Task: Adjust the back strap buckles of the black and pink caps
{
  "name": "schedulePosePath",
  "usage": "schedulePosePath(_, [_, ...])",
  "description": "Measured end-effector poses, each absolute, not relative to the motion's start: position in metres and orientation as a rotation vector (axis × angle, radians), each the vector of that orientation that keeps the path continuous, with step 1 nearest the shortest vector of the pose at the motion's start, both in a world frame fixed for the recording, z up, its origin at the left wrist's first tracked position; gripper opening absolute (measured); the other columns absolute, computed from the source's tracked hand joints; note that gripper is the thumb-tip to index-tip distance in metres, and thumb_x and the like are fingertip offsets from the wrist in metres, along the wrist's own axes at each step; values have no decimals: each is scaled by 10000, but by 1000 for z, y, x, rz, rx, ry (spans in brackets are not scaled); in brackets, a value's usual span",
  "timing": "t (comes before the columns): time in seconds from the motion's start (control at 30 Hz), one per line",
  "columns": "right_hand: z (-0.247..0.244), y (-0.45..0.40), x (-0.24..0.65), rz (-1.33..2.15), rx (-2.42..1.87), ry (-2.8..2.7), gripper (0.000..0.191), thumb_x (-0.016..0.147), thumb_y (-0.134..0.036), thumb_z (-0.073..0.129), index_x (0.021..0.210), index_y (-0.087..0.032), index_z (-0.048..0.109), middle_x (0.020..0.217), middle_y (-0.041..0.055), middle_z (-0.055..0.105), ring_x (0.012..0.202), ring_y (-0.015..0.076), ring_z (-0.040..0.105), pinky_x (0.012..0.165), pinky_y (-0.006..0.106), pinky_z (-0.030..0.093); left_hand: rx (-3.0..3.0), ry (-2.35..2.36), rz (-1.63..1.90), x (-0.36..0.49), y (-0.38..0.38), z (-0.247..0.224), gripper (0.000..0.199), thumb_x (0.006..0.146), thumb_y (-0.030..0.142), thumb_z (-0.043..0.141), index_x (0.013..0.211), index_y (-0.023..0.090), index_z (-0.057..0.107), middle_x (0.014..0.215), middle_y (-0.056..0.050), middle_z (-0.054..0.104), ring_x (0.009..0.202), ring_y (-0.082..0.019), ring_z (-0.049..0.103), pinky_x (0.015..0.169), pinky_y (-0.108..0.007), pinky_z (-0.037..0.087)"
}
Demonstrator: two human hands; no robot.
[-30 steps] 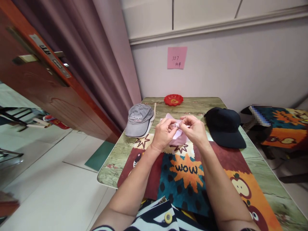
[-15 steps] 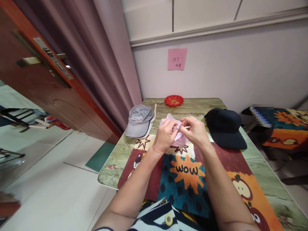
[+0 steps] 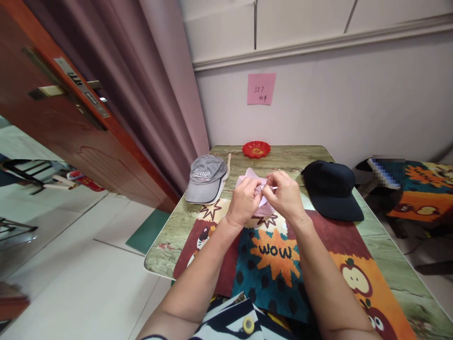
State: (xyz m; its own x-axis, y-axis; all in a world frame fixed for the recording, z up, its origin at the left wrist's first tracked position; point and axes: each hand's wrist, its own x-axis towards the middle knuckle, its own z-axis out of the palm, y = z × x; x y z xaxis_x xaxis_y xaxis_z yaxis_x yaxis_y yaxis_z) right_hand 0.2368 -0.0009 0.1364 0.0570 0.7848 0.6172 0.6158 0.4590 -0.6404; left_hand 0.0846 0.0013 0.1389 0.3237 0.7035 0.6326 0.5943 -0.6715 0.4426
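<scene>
Over the middle of the table, a pale pink cap lies mostly hidden behind my two hands. My left hand has its fingers closed on the cap's strap from the left. From the right, my right hand pinches at the same strap, fingertips almost touching those of the left. A small shiny piece, seemingly the strap's buckle, shows between the fingertips, too small to make out fully. A grey cap with white lettering rests to the left, with a pale edge beneath it. To the right sits a black cap.
A red scalloped dish stands at the table's far edge, below a pink note on the wall. A colourful mat covers the near part of the table. An open wooden door and a curtain are on the left.
Both hands stay at the pink cap's strap. My right fingertips have shifted slightly, and the view has moved a little; the other caps and the dish have not moved.
</scene>
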Motion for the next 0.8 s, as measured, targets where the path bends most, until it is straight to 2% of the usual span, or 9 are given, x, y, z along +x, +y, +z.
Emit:
schedulePosePath(0.4, [147,-7,244,416,-1232,-1661,99,735,-185,580,644,-220,561,860,54,712,820,205,661,716,299,487,2514,1194,1254,84,0,137,154,859,77,623,962,190,609,887,-36,632,821,-173,597,713,-269,469])
schedulePosePath(0.8, [146,-6,261,568,-1215,-1758,116,765,-238,610,653,-212,619,805,37,711,797,196,663,672,274,473,2609,1008,1199,84,2,135,105,916,103,559,961,188,601,932,-54,651,894,-186,621,818,-303,501])
